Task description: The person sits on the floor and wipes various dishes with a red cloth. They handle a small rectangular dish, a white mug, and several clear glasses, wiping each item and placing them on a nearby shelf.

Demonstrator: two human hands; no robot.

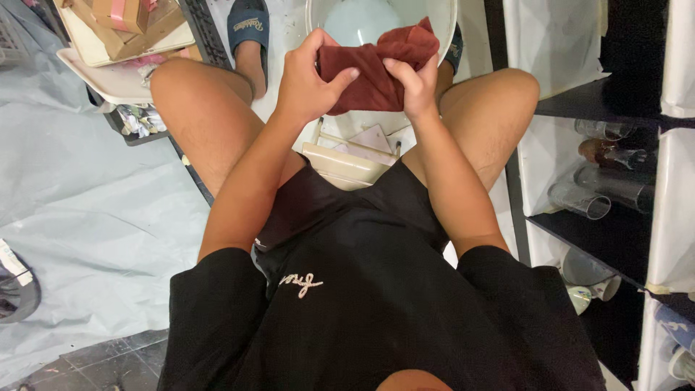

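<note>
Both hands grip the cloth (376, 72) between them, the left hand (308, 83) on its left end, the right hand (413, 87) on its right. Beyond the hands stands a basin (441, 18). Right of the right hand, shelves (615, 239) hold glasses (579, 199). Left of the left hand lie stacked boxes (123, 22).

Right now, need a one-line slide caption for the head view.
Seated person's left hand and right hand grip a dark red cloth above a pale basin.

**Soft cloth, slick plastic, clear glass**

The dark red cloth (376, 69) looks matt, soft and slightly napped. The pale basin (441, 18) is smooth, glossy plastic. Shelf glasses (601, 192) are clear and shiny. The grey floor sheet (87, 195) looks matt and creased.
</note>
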